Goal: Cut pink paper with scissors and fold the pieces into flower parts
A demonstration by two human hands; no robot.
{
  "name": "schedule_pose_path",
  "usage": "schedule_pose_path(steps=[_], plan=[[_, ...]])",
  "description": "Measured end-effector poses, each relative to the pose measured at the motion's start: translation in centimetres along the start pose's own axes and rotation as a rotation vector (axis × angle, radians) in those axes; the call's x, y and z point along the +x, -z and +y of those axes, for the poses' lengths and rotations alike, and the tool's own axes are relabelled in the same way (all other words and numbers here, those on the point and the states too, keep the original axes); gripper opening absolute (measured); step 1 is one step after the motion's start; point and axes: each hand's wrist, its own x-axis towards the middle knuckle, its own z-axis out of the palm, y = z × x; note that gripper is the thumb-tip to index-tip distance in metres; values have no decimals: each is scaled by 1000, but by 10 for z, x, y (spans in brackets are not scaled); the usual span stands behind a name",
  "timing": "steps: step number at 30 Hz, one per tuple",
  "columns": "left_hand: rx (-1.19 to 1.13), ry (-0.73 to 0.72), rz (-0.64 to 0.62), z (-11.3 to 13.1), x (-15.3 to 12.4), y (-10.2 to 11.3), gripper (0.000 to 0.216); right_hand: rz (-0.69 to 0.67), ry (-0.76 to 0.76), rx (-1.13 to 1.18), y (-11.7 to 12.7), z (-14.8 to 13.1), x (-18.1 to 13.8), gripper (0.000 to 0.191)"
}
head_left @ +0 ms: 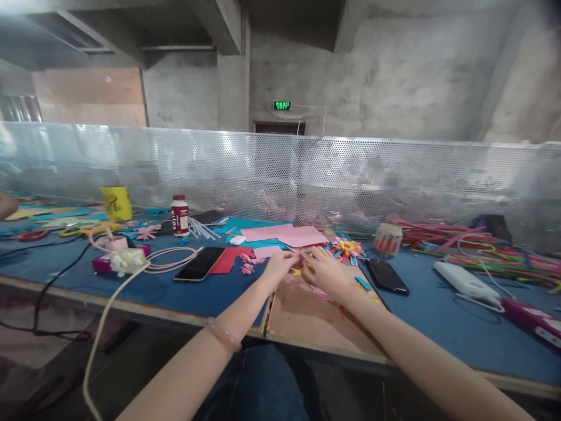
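Note:
Both my hands meet over a brown cardboard board (307,310) at the table's near edge. My left hand (277,267) has its fingers pinched together on a small yellow paper piece (299,271), with a thin silvery tool tip showing just above it. My right hand (323,269) curls over the same yellow piece from the right. Pink paper sheets (284,235) lie just behind the hands. A finished paper flower (347,248) with a yellow centre lies right of my right hand.
Two black phones (199,264) (387,275) lie either side of the board. A red-capped bottle (179,216), yellow cup (116,203), glue gun with cable (125,261), white power bank (463,281), coloured paper strips (482,245) and a perforated metal screen (280,175) behind.

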Motion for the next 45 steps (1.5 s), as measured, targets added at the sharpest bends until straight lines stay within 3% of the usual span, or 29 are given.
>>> schedule_pose_path(steps=[5,10,15,20,26,30,36,45], plan=[[-59,-5,4,0,1,0,21,-15,-23,8,-3,-4,-3,34],[-52,-14,-4,3,0,0,25,23,-73,139,-2,-4,-1,28],[39,-57,-28,3,0,1,25,158,-327,543,-6,9,7,22],[135,-86,-67,4,-1,-2,20,34,-532,720,-9,17,7,20],[148,-93,-50,4,-1,-2,20,7,-538,818,-8,15,4,19],[95,-72,-51,2,1,-3,21,30,-619,947,-10,15,3,24],[90,-90,-57,1,1,-3,22,-42,-692,1099,-8,20,2,32],[124,-74,-123,3,-3,-3,22,-112,-600,974,-11,28,3,30]])
